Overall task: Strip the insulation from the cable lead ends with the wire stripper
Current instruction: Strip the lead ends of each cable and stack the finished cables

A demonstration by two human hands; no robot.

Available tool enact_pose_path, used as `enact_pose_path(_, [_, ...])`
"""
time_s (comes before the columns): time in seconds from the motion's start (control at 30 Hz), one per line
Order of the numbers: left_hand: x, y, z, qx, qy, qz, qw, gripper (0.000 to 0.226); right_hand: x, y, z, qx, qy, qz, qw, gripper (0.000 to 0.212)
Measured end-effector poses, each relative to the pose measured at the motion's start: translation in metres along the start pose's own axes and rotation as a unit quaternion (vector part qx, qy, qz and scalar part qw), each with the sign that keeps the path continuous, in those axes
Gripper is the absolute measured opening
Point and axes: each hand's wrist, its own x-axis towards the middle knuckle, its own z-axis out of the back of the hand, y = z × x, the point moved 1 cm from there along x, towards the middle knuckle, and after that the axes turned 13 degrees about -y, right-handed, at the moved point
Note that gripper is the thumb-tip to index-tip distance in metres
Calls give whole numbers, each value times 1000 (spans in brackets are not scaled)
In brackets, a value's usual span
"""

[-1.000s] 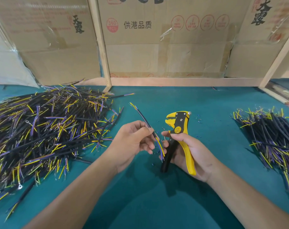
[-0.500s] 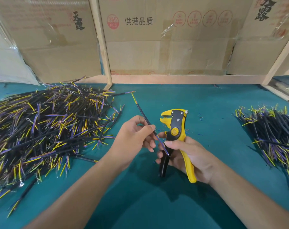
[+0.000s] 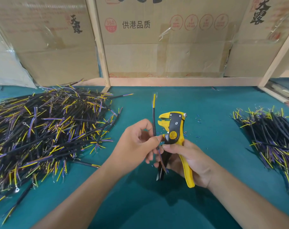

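Observation:
My left hand (image 3: 137, 144) pinches a short black cable (image 3: 154, 119) that stands almost upright, its yellow and purple leads pointing away from me. The cable's lower leads hang down between my two hands. My right hand (image 3: 190, 161) grips the yellow and black wire stripper (image 3: 173, 128) by its handles, jaws up and facing left toward the cable. The jaws sit just right of the cable and do not touch it.
A large heap of black cables (image 3: 41, 129) with yellow and purple leads lies at the left on the teal table (image 3: 206, 104). A smaller bundle of cables (image 3: 269, 138) lies at the right. Cardboard boxes (image 3: 165, 38) and wooden posts stand behind. Insulation bits dot the table.
My left hand has turned the cable from a slant to nearly upright, close beside the stripper jaws. My right hand has kept its hold on the stripper.

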Motion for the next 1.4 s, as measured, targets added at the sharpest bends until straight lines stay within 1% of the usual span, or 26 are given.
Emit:
enact_pose_path(0.07, [-2, 0, -1, 33, 31, 0, 999, 23, 0, 2, 0, 20, -20, 19, 999, 34])
enact_pose_path(0.13, [-5, 0, -2, 59, 63, 6, 996, 24, 0, 6, 3, 50, -47, 55, 996, 33])
enact_pose_path(0.23, [-9, -1, -3, 42, 132, 25, 990, 25, 1, 14, 8, 95, -76, 108, 987, 28])
enact_pose_path(0.3, [-11, -2, -4, 23, 170, 40, 984, 23, 1, 18, 11, 121, -73, 127, 982, 25])
enact_pose_path(0.43, [-13, 1, -7, 31, 200, 54, 978, 18, 1, 20, 15, 107, -77, 136, 982, 21])
enact_pose_path(0.57, [-13, 3, -7, 51, 217, 61, 973, 13, 1, 18, 13, 92, -81, 134, 983, 25])
enact_pose_path(0.73, [-12, 7, -6, 102, 198, 32, 974, 15, 0, 16, 10, 87, -78, 144, 983, 22])
enact_pose_path(0.8, [-12, 8, -10, 107, 156, 7, 982, 21, 0, 15, 10, 79, -87, 150, 982, 23])
enact_pose_path(0.87, [-13, 8, -16, 81, 102, -6, 991, 25, 0, 14, 9, 66, -89, 156, 982, 25])
enact_pose_path(0.97, [-15, 12, -23, 57, 55, -10, 997, 20, 0, 13, 8, 57, -89, 164, 981, 26])
enact_pose_path(1.03, [-15, 14, -23, 61, 51, -7, 997, 15, 1, 12, 8, 58, -92, 165, 980, 26])
enact_pose_path(1.17, [-13, 13, -21, 26, 45, 15, 999, 7, 2, 12, 10, 57, -87, 168, 980, 25])
enact_pose_path(1.27, [-12, 12, -19, 43, 33, 29, 998, 2, 3, 12, 10, 51, -90, 170, 980, 20])
enact_pose_path(1.33, [-11, 12, -17, 55, 21, 29, 998, 12, 3, 11, 10, 52, -95, 170, 979, 15])
enact_pose_path(1.4, [-10, 10, -16, 53, 15, 15, 998, 16, 3, 10, 9, 50, -94, 173, 979, 15])
